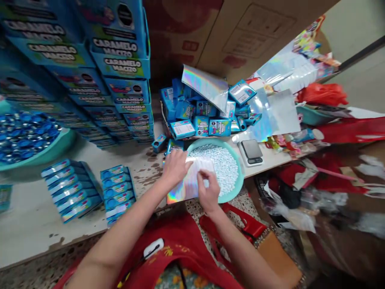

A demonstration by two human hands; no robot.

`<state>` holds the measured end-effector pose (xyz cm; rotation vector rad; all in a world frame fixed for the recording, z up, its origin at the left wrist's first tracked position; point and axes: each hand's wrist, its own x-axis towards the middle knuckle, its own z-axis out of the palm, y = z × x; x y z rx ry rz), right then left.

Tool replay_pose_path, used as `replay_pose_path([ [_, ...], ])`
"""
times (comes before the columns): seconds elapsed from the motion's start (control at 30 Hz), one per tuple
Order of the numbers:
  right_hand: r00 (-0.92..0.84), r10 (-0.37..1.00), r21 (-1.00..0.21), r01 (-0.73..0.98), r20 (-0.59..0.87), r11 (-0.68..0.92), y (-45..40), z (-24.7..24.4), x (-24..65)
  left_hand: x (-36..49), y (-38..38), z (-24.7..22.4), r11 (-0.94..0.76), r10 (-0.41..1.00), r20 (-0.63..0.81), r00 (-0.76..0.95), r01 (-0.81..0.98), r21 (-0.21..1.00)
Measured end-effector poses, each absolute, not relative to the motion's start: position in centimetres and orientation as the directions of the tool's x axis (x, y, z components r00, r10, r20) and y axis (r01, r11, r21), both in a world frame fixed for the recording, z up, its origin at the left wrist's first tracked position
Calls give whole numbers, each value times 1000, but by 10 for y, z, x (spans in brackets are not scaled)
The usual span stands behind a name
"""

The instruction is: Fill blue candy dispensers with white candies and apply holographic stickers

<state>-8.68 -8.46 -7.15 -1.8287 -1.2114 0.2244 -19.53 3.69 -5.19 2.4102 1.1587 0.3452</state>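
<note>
A shiny holographic plastic bag lies flat and partly over the near left side of a turquoise basin. Small pale blue pieces, perhaps candies, fill the basin. My left hand is closed on the bag's upper left part, thumb stretched across it. At the bag's right side my right hand is closed in a pinch on it, fingertips partly hidden. Behind the basin, a carton of small blue boxes has another holographic piece lying on top.
A small scale stands right of the basin. Tall stacks of blue candy boxes rise at left, beside a basin of blue wrapped candies. Rows of small boxes lie on the table. A red chair is below.
</note>
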Motion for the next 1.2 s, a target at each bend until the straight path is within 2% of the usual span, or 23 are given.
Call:
replay_pose_path([
  [0.07, 491, 791, -647, 745, 365, -164, -65, -87, -45, -153, 49, -68, -563, 774, -63, 630, 730, 387],
  [0.13, 380, 874, -532, 828, 304, -175, -44, -107, -22, -135, 52, -86, -548, 786, -115, 607, 771, 323],
  [0.23, 208, 967, -409, 903, 146, -132, -28, -131, -16, -134, 48, -105, -525, 814, -90, 574, 792, 310],
  [0.33, 136, 987, -374, 923, 86, -95, -34, -142, -20, -138, 44, -113, -511, 832, -38, 554, 791, 336],
  [0.5, 76, 985, -456, 890, 156, 4, -57, -136, -13, -136, 41, -122, -507, 846, 18, 533, 794, 334],
  [0.63, 138, 960, -546, 838, 244, 18, -64, -92, -2, -134, 40, -127, -517, 839, 31, 543, 778, 357],
  [0.7, 189, 951, -603, 798, 244, -4, -67, -57, 1, -135, 42, -127, -506, 840, 26, 542, 764, 401],
  [0.77, 244, 944, -670, 741, 224, -33, -71, -23, 0, -141, 44, -120, -466, 847, 28, 530, 718, 516],
  [0.83, 278, 944, -732, 678, 176, -64, -74, 4, -5, -154, 44, -104, -394, 859, 62, 508, 579, 714],
  [0.9, 299, 947, -778, 620, 114, -102, -75, 19, -15, -175, 38, -82, -281, 847, 86, 525, 305, 910],
  [0.97, 319, 946, -814, 564, 57, -141, -75, 21, -29, -199, 24, -58, -114, 789, 61, 611, 48, 992],
  [1.0, 326, 945, -833, 529, 25, -161, -75, 19, -38, -211, 15, -48, -31, 756, 27, 654, -6, 1000],
  [1.07, 325, 944, -880, 428, -63, -206, -73, 9, -58, -233, -3, -34, 59, 732, -74, 677, 46, 997],
  [1.13, 295, 938, -916, 295, -181, -270, -71, -3, -80, -254, -18, -31, 51, 784, -147, 603, 173, 984],
  [1.2, 234, 925, -922, 175, -300, -344, -68, -15, -103, -276, -25, -36, 25, 848, -160, 506, 263, 964],
])
